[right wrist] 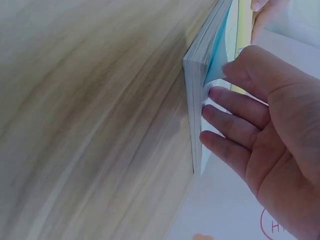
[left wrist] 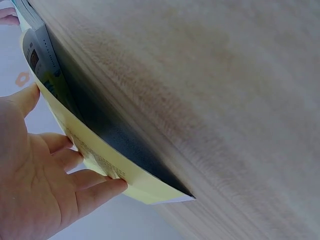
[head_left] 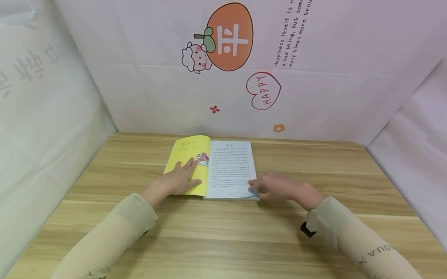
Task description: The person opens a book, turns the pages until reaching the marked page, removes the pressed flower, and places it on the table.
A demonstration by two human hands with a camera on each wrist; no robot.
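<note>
Covering the lower part of the scene, a pale wood-grain surface meets a whitish-pink cloth wall printed with a round orange fruit and a red heart outline; similar cloth closes off both sides. An open paperback book lies toward the back, a little left of centre. Its spine and long page edges run from near to far, the page heading toward the wall, so the lines face the person. The left hand lies with fingers spread on the smooth yellow paper flap, whose outer edge stands up off the surface. At the near right corner, the right hand appears to pinch the white printed page between thumb and forefinger, though the fingertips partly hide the grip; its other fingers are loosely extended.
</note>
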